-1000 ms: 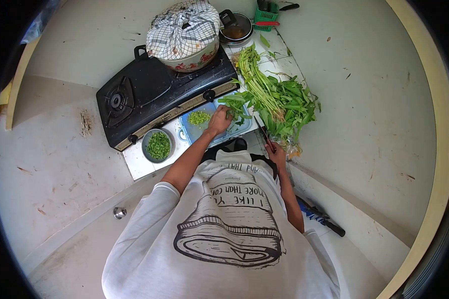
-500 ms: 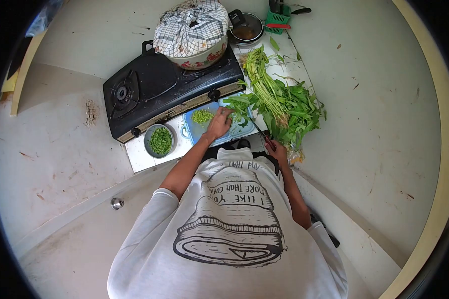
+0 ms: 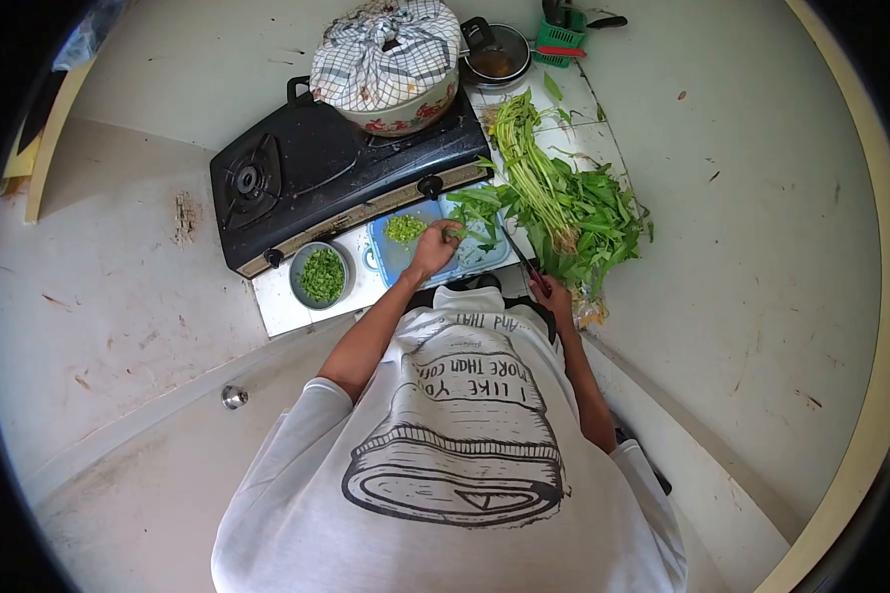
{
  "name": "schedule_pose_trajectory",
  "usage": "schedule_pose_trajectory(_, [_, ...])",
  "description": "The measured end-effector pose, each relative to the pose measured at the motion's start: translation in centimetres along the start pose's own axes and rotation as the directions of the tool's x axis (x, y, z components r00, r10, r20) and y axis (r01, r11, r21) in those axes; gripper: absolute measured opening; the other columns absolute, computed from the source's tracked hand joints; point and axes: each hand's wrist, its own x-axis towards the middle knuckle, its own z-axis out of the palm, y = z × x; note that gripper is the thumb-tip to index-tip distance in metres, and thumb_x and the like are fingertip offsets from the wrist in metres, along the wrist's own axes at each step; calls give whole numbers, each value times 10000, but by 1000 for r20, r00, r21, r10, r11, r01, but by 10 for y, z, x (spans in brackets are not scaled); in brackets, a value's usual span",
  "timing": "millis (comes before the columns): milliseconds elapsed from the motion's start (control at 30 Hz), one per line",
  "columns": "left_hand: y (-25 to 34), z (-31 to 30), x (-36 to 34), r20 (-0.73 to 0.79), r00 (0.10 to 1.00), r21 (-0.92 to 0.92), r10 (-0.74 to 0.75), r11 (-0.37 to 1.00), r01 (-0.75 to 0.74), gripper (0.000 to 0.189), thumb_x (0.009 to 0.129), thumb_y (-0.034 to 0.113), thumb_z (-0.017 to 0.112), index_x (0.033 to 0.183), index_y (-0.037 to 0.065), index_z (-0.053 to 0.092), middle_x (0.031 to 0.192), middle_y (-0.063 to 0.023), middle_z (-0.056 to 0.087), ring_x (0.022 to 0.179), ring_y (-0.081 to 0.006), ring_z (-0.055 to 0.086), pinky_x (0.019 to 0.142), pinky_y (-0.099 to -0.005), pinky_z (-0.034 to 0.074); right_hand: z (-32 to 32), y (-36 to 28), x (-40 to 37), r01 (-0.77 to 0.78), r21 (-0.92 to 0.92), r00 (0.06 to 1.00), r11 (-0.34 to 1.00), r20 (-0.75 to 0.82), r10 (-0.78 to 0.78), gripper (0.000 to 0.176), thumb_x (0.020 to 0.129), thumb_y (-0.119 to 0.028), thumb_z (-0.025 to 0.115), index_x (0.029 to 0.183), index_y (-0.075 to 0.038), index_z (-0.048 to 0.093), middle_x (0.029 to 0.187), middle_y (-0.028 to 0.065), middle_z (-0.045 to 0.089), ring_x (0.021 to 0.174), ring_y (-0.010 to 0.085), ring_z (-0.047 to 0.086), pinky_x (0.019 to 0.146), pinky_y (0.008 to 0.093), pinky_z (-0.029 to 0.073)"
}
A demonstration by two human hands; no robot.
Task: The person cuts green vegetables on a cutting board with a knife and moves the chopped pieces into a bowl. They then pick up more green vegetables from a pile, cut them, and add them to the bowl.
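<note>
My left hand (image 3: 435, 247) is over the blue cutting board (image 3: 390, 259), its fingers closed on the end of some leafy greens (image 3: 478, 210) that spread to the right across the board. A small pile of chopped green stems (image 3: 403, 229) lies on the board just beyond that hand. My right hand (image 3: 551, 294) grips a knife (image 3: 520, 255) by its dark handle, the blade pointing up and left along the board's right edge. Beside the knife lies a large bunch of long-stemmed leafy greens (image 3: 541, 163). A grey bowl (image 3: 295, 293) of chopped greens stands to the left.
A black gas stove (image 3: 302, 168) runs behind the board. On it sits a flowered pot (image 3: 410, 117) with a checked cloth tied over its lid. Further right are a pan (image 3: 496, 54) and a green basket (image 3: 556, 44) of utensils. Walls border the white-tiled counter (image 3: 280, 308).
My left hand has lifted slightly and its fingers have curled in at the greens. The right hand keeps its hold on the knife. The whole view has shifted a little.
</note>
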Motion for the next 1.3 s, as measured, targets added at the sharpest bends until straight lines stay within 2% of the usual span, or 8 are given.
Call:
schedule_pose_trajectory(233, [-32, 10, -3, 26, 996, -374, -80, 924, 84, 348, 860, -48, 634, 1198, -20, 708, 1172, -119, 739, 1018, -180, 701, 951, -296, 543, 2, -2, 5, 16, -26, 999, 1000, 41, -15, 352, 959, -373, 738, 1071, -40, 724, 804, 163, 696, 695, 273, 659, 681, 410, 511])
schedule_pose_trajectory(433, [-23, 17, -8, -78, 997, -383, -1, 923, -29, 362, 879, -102, 610, 1231, -39, 673, 1161, -111, 736, 1103, -181, 701, 992, -296, 538, 5, 2, 3, 4, -9, 999, 1000, 34, -4, 357, 959, -380, 741, 1073, -43, 721, 784, 154, 682, 672, 253, 640, 666, 395, 503])
schedule_pose_trajectory(533, [-18, 13, -6, -6, 994, -402, -111, 910, 99, 347, 879, -99, 629, 1220, -40, 668, 1157, -117, 736, 1049, -167, 716, 947, -291, 558, 5, 5, 0, 9, 7, 1000, 1000, 14, -9, 353, 962, -379, 738, 1073, -44, 721, 769, 146, 669, 663, 245, 629, 659, 385, 498])
schedule_pose_trajectory(733, [-18, 11, -2, -5, 1000, -395, -26, 918, 21, 388, 871, -96, 658, 1250, -15, 645, 1052, -110, 750, 960, -160, 733, 866, -282, 572, 5, -1, -6, -54, 58, 999, 997, 13, 53, 344, 966, -368, 735, 1078, -43, 720, 773, 139, 664, 677, 240, 628, 663, 382, 494])
schedule_pose_trajectory(933, [-7, 1, 0, 36, 999, -473, -40, 880, 52, 495, 894, -111, 628, 1368, -3, 537, 979, -113, 732, 978, -168, 722, 868, -281, 569, 3, -9, -5, -15, 77, 1000, 997, -8, 15, 348, 974, -361, 727, 1083, -30, 713, 768, 130, 649, 676, 226, 599, 662, 373, 478])
schedule_pose_trajectory(1133, [20, -17, -7, 47, 961, -819, -271, 540, 193, 445, 953, -106, 566, 1387, -34, 500, 1204, -186, 664, 1057, -249, 714, 995, -332, 586, -4, -24, 4, -127, 201, 989, 971, 102, 108, 389, 986, -373, 720, 1066, 7, 693, 759, 64, 627, 687, 164, 552, 649, 357, 454])
schedule_pose_trajectory(1233, [31, -23, -14, 90, 952, -871, -294, 439, 218, 457, 971, -90, 574, 1410, -38, 456, 1256, -227, 635, 1102, -280, 705, 1049, -351, 576, -13, -53, 13, -111, 263, 991, 958, 97, 88, 403, 978, -374, 737, 1044, 18, 673, 759, 19, 612, 686, 136, 536, 638, 326, 440])
schedule_pose_trajectory(1300, [42, -22, -18, 134, 946, -888, -294, 389, 247, 478, 963, -121, 549, 1416, -39, 420, 1253, -246, 634, 1108, -297, 707, 1017, -345, 599, -15, -74, 22, -94, 342, 993, 935, 104, 62, 390, 965, -363, 757, 1020, 10, 656, 764, 2, 607, 677, 115, 529, 626, 300, 433])
